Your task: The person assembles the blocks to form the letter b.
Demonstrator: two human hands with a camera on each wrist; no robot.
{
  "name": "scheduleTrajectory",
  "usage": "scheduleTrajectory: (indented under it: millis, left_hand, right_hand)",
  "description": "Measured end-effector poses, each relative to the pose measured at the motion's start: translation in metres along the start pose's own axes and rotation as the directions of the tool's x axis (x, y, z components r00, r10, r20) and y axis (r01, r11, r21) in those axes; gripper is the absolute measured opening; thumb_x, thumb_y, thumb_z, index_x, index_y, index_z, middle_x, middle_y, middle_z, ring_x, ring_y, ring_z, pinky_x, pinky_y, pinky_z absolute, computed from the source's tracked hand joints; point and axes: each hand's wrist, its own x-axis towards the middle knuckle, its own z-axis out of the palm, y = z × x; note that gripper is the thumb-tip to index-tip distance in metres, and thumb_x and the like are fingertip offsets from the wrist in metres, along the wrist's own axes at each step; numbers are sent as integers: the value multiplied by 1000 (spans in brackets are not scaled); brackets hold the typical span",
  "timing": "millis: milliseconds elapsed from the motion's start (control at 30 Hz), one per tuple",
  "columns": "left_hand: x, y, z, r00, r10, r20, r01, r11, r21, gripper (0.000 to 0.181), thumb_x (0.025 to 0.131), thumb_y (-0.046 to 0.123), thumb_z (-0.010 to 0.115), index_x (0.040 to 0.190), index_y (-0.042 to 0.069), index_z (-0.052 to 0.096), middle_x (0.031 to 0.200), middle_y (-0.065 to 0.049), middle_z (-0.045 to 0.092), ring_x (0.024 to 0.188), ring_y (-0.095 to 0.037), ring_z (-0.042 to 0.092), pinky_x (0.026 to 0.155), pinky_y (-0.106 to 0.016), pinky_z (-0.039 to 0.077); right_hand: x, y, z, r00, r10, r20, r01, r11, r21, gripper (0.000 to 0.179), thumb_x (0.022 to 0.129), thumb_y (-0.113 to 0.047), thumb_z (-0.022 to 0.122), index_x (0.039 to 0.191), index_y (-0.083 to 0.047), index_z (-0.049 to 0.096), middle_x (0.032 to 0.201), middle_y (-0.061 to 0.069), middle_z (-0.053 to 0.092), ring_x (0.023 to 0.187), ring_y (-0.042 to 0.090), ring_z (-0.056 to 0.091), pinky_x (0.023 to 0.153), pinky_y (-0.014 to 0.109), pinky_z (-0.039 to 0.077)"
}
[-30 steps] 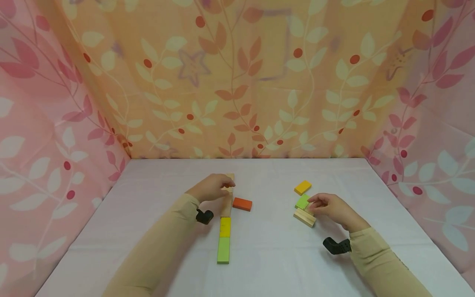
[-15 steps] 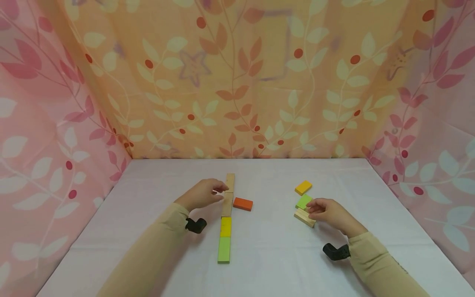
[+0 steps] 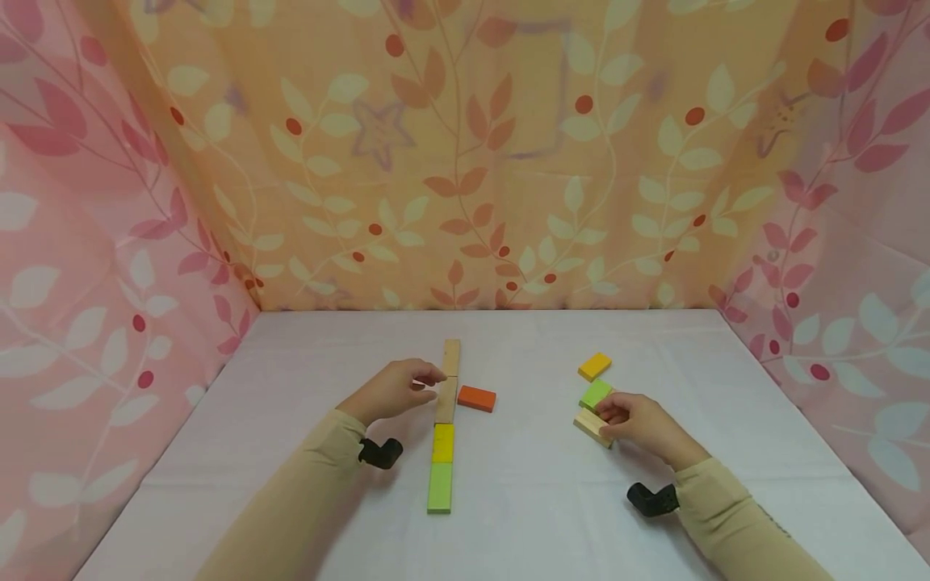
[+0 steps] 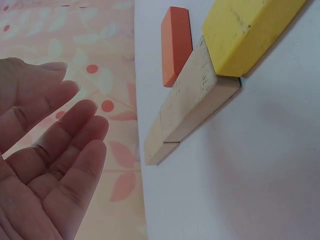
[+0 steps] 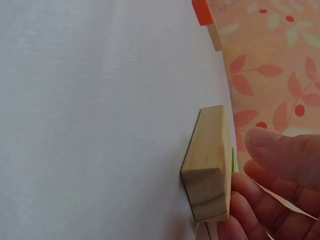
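My left hand (image 3: 395, 389) hovers beside the row of blocks, fingers apart and holding nothing, as the left wrist view also shows. That row runs front to back: a green block (image 3: 439, 487), a yellow block (image 3: 443, 443) and two plain wooden blocks (image 3: 446, 401). My right hand (image 3: 639, 424) is at another plain wooden block (image 5: 207, 145). Its loosely bent fingers (image 5: 250, 200) lie right against the far side of that block, while the thumb stands apart from it. Under this hand, a second light wooden piece (image 5: 213, 231) is mostly hidden.
An orange-red block (image 3: 476, 399) lies to the right of the row. Behind the right hand are a light green block (image 3: 596, 394) and a yellow-orange block (image 3: 595, 366). The white table (image 3: 530, 484) meets patterned cloth walls at its back and sides.
My left hand has drawn back from over the far wooden blocks to the left of the row. My right hand has come nearer, and the wooden block there has shifted slightly.
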Motion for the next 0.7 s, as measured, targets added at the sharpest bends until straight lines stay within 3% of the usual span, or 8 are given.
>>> scheduleTrajectory:
  millis: [333,700]
  left_hand:
    - [1,-1,6,1000,7,8,-7,1000,-2,29,83,12,68,111,10,64,110,-5,62,97,-16,55,90,-37,46]
    - [0,0,6,1000,3,7,-3,1000,2,29,83,13,67,111,10,64,111,-5,62,98,-16,55,89,-36,47]
  right_hand:
    - [2,-4,15,999,-45,-16,39,968,-249,39,66,-12,80,101,-1,67,82,1,53,74,15,48,66,29,41]
    - [2,-13,22,993,-104,-56,76,928,-366,30,67,-11,78,94,-1,68,78,1,55,74,16,47,67,32,41]
